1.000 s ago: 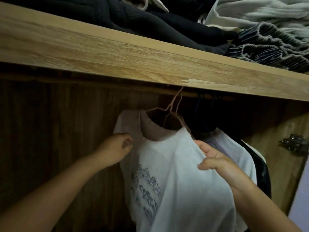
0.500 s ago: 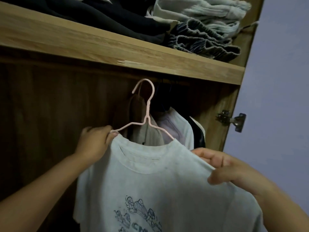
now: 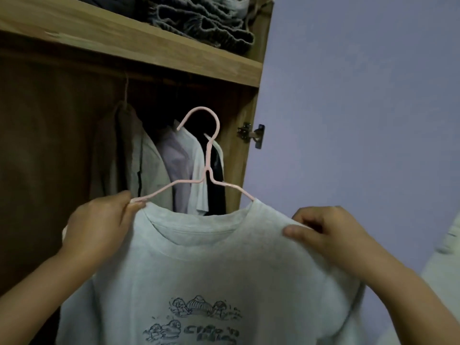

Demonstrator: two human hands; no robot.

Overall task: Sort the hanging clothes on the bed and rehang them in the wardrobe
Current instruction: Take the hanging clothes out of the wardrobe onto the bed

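A white printed T-shirt [image 3: 206,272] hangs on a pink wire hanger [image 3: 209,160], held up in front of the open wardrobe. The hanger's hook is free, below and clear of the rail. My left hand [image 3: 99,227] grips the shirt's left shoulder together with the hanger's arm. My right hand [image 3: 321,232] pinches the shirt's right shoulder. Inside the wardrobe [image 3: 49,145] several garments [image 3: 179,165] hang from the rail, which is lost in shadow under the shelf.
A wooden shelf [image 3: 154,53] above the rail carries folded dark and grey clothes [image 3: 204,23]. A metal door hinge [image 3: 250,134] sits on the wardrobe's right side panel. A pale purple wall [image 3: 361,108] fills the right side.
The shirt on its hanger has come off the rail and out of the wardrobe toward me. My view has swung right and both hands have kept their hold on the shoulders.
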